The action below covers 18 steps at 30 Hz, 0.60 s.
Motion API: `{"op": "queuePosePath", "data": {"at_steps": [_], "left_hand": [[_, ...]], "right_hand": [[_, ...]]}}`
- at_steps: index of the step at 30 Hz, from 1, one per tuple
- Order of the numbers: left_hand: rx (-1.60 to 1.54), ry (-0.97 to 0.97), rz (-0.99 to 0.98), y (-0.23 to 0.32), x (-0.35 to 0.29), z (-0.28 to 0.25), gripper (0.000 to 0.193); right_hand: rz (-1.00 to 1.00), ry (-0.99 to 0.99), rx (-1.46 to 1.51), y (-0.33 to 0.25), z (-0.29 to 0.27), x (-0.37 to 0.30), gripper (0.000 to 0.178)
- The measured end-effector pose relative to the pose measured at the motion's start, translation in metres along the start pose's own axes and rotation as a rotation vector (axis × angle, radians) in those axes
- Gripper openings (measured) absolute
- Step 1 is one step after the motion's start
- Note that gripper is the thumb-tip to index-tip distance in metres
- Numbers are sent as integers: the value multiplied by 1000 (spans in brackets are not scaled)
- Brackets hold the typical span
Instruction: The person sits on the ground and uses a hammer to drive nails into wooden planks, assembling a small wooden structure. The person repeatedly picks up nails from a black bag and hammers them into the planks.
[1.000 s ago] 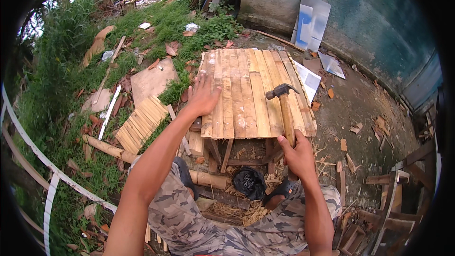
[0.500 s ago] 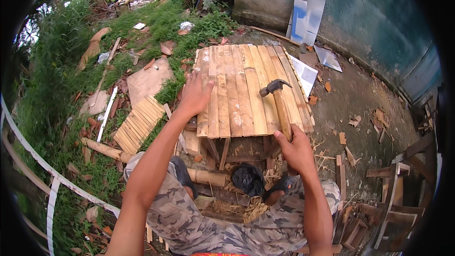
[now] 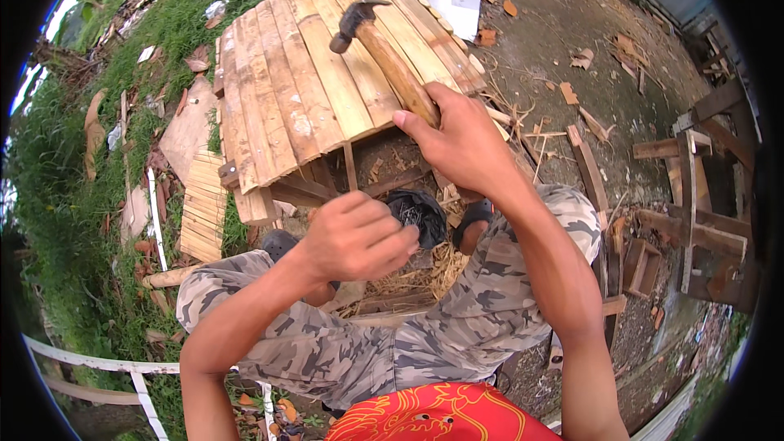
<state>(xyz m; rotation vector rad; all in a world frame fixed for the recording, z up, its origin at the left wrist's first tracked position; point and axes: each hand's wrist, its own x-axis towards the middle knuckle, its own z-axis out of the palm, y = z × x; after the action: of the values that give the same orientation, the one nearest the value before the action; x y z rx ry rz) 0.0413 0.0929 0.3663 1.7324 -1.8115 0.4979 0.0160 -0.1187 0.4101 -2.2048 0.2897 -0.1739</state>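
The right hand (image 3: 461, 143) is wrapped tight round the wooden handle of a hammer (image 3: 390, 61), forearm running in from five o'clock, wrist bent so the handle slants up toward eleven o'clock and its dark steel head hangs just above the slatted bamboo table (image 3: 286, 98). The left hand (image 3: 359, 237) is curled into a loose fist at the middle, fingertips pinched together; what they pinch I cannot tell. Just beyond it, toward one o'clock, a black bag (image 3: 420, 214) sits under the table. A stack of short slats (image 3: 202, 208) lies at nine o'clock.
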Motion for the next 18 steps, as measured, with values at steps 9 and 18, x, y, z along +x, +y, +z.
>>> {"op": "queuePosePath", "data": {"at_steps": [9,18], "left_hand": [[-167,-788,-277,-20,-117,157,16],[-331,-731,-1406,-8,-151,290,34]], "right_hand": [[32,46,14,3,-10,5,43],[46,58,-9,9,-11,9,44]]}}
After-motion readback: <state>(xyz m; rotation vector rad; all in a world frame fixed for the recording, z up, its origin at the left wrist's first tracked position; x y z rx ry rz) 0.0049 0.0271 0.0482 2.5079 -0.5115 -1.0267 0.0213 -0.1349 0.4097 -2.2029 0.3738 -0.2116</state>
